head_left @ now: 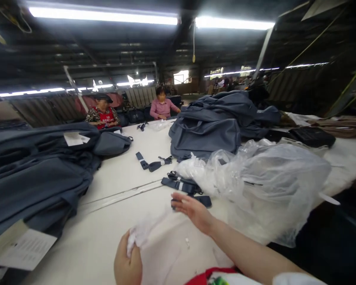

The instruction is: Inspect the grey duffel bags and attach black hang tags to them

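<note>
My left hand (pixel 128 259) is closed around a bunched edge of a thin, whitish see-through plastic bag (pixel 160 245), low in the head view. The bag spreads over the white table in front of me. Above its far edge is my right hand (pixel 192 209), fingers stretched out and nothing gripped. Just beyond those fingers lie dark blue folded straps (pixel 180 185) with pale bands round them; another strap (pixel 206 201) is partly behind the hand. Farther up the table are more banded straps (pixel 154 163).
Dark blue-grey fabric bags (pixel 204 136) are heaped at centre right, with more bags (pixel 38 178) and paper tags (pixel 26 245) on the left. A large heap of clear plastic (pixel 273 186) covers the right side. Two people sit across the white table (pixel 106 213).
</note>
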Demonstrator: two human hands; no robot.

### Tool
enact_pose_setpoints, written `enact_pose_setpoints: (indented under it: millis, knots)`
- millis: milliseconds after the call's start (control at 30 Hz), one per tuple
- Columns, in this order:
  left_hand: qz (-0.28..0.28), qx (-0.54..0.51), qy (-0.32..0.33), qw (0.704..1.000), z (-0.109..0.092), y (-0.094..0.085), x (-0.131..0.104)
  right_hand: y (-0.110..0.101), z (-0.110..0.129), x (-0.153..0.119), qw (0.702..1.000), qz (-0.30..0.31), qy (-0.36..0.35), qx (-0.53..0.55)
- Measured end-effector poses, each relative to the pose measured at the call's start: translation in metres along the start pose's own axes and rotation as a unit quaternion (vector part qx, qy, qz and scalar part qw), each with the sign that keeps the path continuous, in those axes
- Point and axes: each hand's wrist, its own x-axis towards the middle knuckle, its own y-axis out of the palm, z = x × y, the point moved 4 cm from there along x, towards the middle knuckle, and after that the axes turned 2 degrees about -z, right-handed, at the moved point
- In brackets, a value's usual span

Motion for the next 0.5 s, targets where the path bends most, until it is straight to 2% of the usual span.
enact_pose_setpoints:
  millis: [100,167,267,367,433,500]
  knots:
    - [0.013,-0.054,-0.078,0.995,-0.001,-0.01,0.0,-0.001,0.027,0.01,0.999,0.013,-0.042,0.006]
    - [0.032,-0.123,-0.115,0.985,-0.008,-0.008,-0.004,0.002,0.029,0.012,0.998,0.028,-0.044,-0.042]
    - [0.063,-0.193,-0.129,0.971,-0.02,0.002,-0.011,0.016,0.013,0.006,0.978,0.07,-0.047,-0.19]
    - [0.106,-0.185,-0.129,0.969,-0.025,0.015,-0.021,0.034,-0.012,-0.008,0.927,0.134,-0.059,-0.345]
    - [0.145,-0.163,-0.13,0.967,-0.024,0.022,-0.028,0.04,-0.027,-0.013,0.914,0.155,-0.021,-0.374]
    - [0.19,-0.138,-0.123,0.964,-0.023,0.025,-0.032,0.039,-0.034,-0.011,0.927,0.136,0.023,-0.349]
